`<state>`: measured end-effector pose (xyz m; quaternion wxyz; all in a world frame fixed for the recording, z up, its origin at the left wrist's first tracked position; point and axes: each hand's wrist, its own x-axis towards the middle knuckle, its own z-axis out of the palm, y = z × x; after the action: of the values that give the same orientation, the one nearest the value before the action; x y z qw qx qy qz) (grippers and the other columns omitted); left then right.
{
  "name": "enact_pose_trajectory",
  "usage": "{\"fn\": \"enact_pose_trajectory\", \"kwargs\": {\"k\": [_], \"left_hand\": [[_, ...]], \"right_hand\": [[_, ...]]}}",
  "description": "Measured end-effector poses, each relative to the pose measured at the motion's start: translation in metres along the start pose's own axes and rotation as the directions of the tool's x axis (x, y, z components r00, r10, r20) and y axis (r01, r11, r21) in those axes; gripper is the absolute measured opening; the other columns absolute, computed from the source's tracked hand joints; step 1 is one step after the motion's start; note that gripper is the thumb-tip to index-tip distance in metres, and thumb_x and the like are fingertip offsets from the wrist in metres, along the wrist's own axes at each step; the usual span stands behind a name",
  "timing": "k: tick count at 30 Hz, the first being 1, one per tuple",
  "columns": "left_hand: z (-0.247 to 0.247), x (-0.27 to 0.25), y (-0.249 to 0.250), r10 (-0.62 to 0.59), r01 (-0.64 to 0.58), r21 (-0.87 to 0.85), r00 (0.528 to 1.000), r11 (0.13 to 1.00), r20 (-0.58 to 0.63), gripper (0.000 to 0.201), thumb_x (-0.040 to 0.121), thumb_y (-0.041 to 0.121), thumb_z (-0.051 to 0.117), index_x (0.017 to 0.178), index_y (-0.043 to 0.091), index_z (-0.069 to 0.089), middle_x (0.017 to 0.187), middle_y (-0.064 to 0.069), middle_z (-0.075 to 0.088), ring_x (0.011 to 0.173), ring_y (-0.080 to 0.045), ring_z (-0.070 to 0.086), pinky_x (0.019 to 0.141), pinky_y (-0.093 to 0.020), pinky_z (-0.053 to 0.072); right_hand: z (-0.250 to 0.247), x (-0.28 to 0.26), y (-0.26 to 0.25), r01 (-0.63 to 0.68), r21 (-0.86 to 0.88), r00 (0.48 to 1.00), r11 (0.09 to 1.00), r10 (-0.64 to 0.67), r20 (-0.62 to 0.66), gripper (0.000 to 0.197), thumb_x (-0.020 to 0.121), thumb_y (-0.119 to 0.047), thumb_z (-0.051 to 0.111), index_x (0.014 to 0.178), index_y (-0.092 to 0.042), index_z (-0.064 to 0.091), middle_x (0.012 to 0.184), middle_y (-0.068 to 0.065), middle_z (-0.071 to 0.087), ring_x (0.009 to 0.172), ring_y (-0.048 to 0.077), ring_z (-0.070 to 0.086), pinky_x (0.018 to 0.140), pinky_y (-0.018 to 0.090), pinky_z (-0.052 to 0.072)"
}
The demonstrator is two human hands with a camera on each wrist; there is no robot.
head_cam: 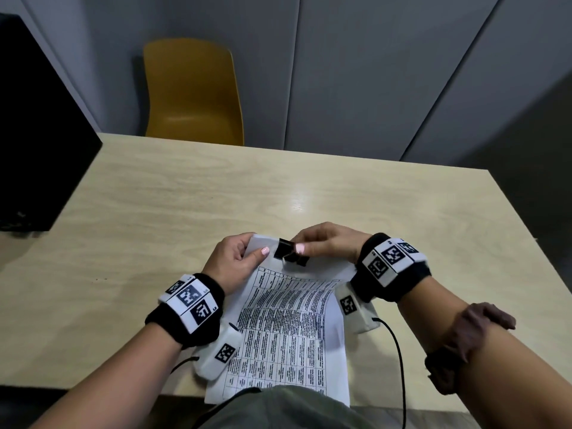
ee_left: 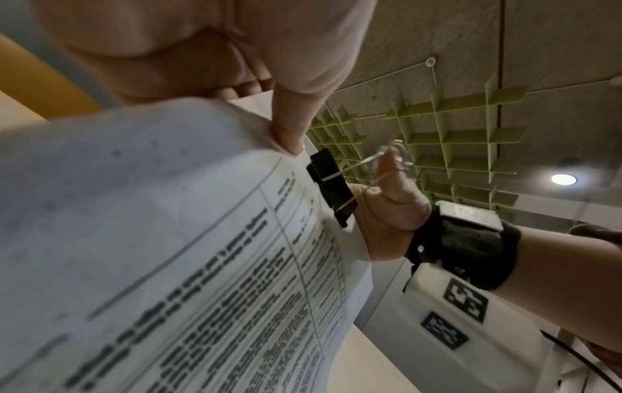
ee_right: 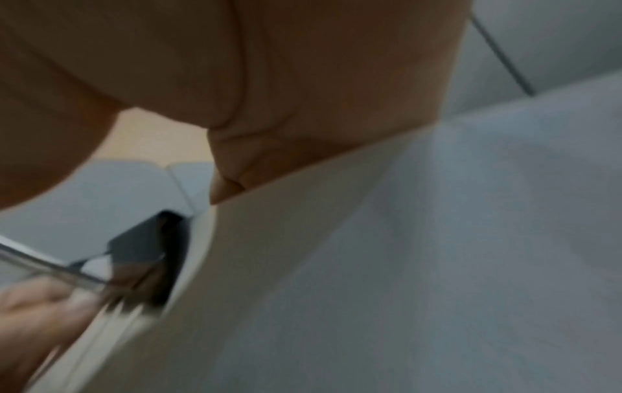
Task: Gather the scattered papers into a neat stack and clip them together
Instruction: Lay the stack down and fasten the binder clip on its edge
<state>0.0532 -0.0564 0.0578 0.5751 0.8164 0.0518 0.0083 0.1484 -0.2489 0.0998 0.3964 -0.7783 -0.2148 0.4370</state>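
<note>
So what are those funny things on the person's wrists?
Each wrist wears a black band, left and right, topped with white blocks printed with black square codes. A white pod with another code hangs under each wrist, trailing a thin black cable. The arms are bare of sleeves, a brown scrunchie sits on the right forearm, and the nails are pale pink.

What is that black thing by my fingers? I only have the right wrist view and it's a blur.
Observer: A black binder clip, set on the top edge of the papers.
Operator: Is my right hand on it?
Observer: Yes, the right hand pinches its wire handles; the left wrist view shows them squeezed between the fingers.
Operator: Where's my left hand?
Observer: The left hand grips the papers' top left corner, thumb on top, right beside the clip.
Operator: Any sheets still loose on the table?
Observer: None in the head view; the table shows only this stack.
</note>
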Motion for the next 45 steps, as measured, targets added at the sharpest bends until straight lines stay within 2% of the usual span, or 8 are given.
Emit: {"fn": "enact_pose_trajectory", "kwargs": {"k": [11,17,21,31,37,40,42,45], "left_hand": [[0.001,-0.002,0.000,-0.031,0.030,-0.021,0.999,0.999,-0.010,0.017,0.089,0.015,0.059,0.082,0.029,0.067,0.070,0.021,0.070,0.064,0.005,0.061,0.066,-0.023,0.044],[-0.002,-0.002,0.003,-0.042,0.042,-0.015,0.999,0.999,-0.018,0.011,0.088,0.019,0.060,0.084,0.027,0.067,0.070,0.019,0.071,0.063,0.003,0.061,0.066,-0.026,0.046],[-0.001,-0.002,0.003,-0.051,0.047,-0.075,0.998,0.996,-0.041,0.010,0.082,0.028,0.062,0.082,0.032,0.071,0.079,0.002,0.073,0.079,-0.022,0.067,0.077,-0.039,0.051],[0.003,-0.003,0.003,-0.071,0.061,-0.162,0.996,0.985,-0.058,0.024,0.087,0.006,0.059,0.084,0.028,0.069,0.078,0.012,0.075,0.077,-0.008,0.069,0.078,-0.033,0.053],[0.002,-0.003,0.001,-0.079,0.066,-0.165,0.994,0.984,-0.073,0.021,0.088,0.008,0.058,0.087,0.027,0.069,0.079,0.010,0.075,0.078,-0.010,0.069,0.077,-0.030,0.053],[-0.005,0.000,0.000,-0.097,0.068,-0.224,0.988,0.972,-0.119,0.020,0.088,0.007,0.058,0.087,0.023,0.068,0.076,0.007,0.073,0.074,-0.006,0.066,0.069,-0.018,0.051],[-0.009,0.001,0.000,-0.100,0.067,-0.242,0.987,0.968,-0.129,0.017,0.089,0.007,0.057,0.088,0.020,0.067,0.077,0.006,0.070,0.070,-0.003,0.064,0.064,-0.013,0.049],[-0.011,0.001,0.000,-0.132,0.090,-0.272,0.981,0.958,-0.142,0.015,0.091,0.009,0.054,0.095,0.018,0.066,0.085,0.004,0.070,0.075,-0.003,0.064,0.062,-0.008,0.047]], "right_hand": [[0.033,0.004,-0.004,-0.031,-0.472,0.961,0.881,-0.104,-0.256,0.047,0.060,-0.038,0.083,0.097,-0.021,0.059,0.084,-0.009,0.060,0.083,0.014,0.059,0.073,0.027,0.047],[0.027,0.004,0.001,0.125,-0.248,0.891,0.961,-0.219,-0.398,0.031,0.069,-0.033,0.078,0.092,-0.018,0.064,0.085,0.002,0.068,0.080,0.019,0.064,0.076,0.035,0.053],[0.022,0.004,0.002,0.166,-0.261,0.833,0.951,-0.277,-0.480,0.017,0.077,-0.029,0.073,0.083,-0.014,0.072,0.082,0.006,0.074,0.080,0.021,0.068,0.076,0.037,0.055],[0.028,0.008,0.002,0.106,-0.333,0.828,0.937,-0.269,-0.493,0.017,0.084,-0.028,0.065,0.082,-0.012,0.072,0.078,0.010,0.072,0.076,0.023,0.063,0.067,0.030,0.047],[0.027,0.009,0.001,0.109,-0.299,0.845,0.948,-0.247,-0.474,0.022,0.083,-0.035,0.065,0.092,-0.016,0.072,0.091,0.003,0.074,0.087,0.016,0.065,0.081,0.031,0.049],[0.030,0.007,0.018,0.011,-0.398,0.658,0.918,-0.306,-0.688,0.051,0.080,-0.051,0.059,0.123,-0.024,0.055,0.126,-0.002,0.058,0.116,0.013,0.049,0.108,0.040,0.028],[0.033,0.003,0.040,0.027,-0.187,0.487,0.982,-0.176,-0.856,0.067,0.076,-0.048,0.065,0.134,-0.024,0.041,0.135,0.005,0.046,0.123,0.019,0.042,0.107,0.039,0.033],[0.049,-0.008,0.071,0.065,0.419,0.683,0.906,0.266,-0.680,0.071,0.078,-0.023,0.072,0.136,-0.011,0.033,0.123,0.014,0.051,0.104,0.022,0.054,0.083,0.028,0.049]]}}
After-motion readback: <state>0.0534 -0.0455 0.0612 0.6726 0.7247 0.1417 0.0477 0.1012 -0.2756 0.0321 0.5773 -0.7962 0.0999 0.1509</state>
